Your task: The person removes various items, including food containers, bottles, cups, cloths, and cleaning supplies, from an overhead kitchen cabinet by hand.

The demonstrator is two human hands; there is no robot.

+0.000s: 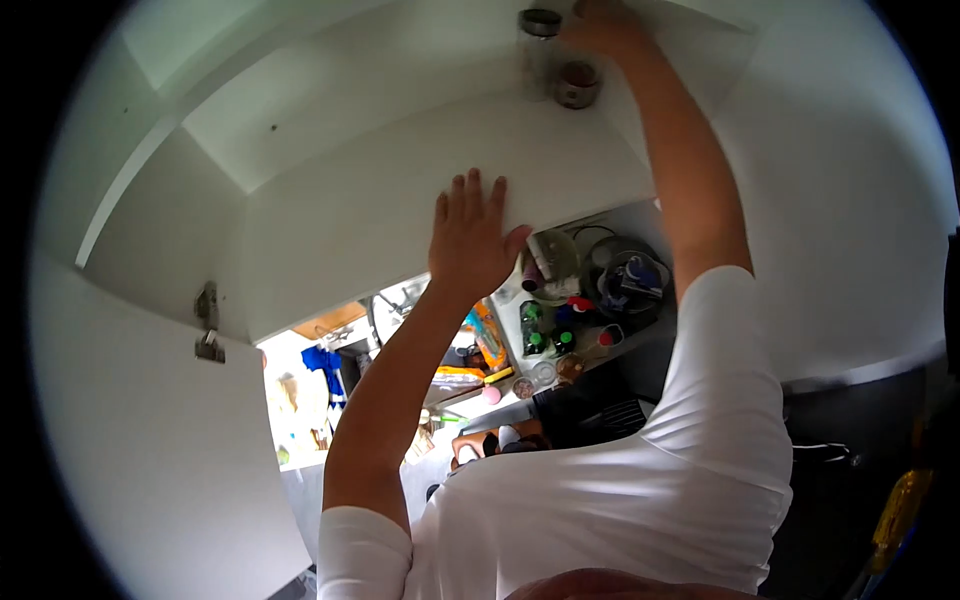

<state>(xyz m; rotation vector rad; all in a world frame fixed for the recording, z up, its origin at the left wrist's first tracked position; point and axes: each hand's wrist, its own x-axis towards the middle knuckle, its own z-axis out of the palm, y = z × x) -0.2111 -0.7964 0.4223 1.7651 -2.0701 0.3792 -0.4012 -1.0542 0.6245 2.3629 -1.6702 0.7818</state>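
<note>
My left hand (472, 235) lies flat on the white cabinet shelf (350, 190), fingers spread, nothing in it. My right hand (608, 32) reaches deep into the cabinet at the top of the view, blurred, its fingers partly out of sight, so I cannot tell what it holds. Right beside it stands a tall clear jar (537, 65) with a dark lid. A small, short glass jar (577, 87) with brownish-red contents sits close to the tall one, just below my right hand.
An open cabinet door (150, 420) with a metal hinge (208, 320) hangs at left; a white panel (830, 220) is at right. Below the shelf are green-capped bottles (535, 340), a dark pan-like vessel (625, 280) and an orange packet (488, 340).
</note>
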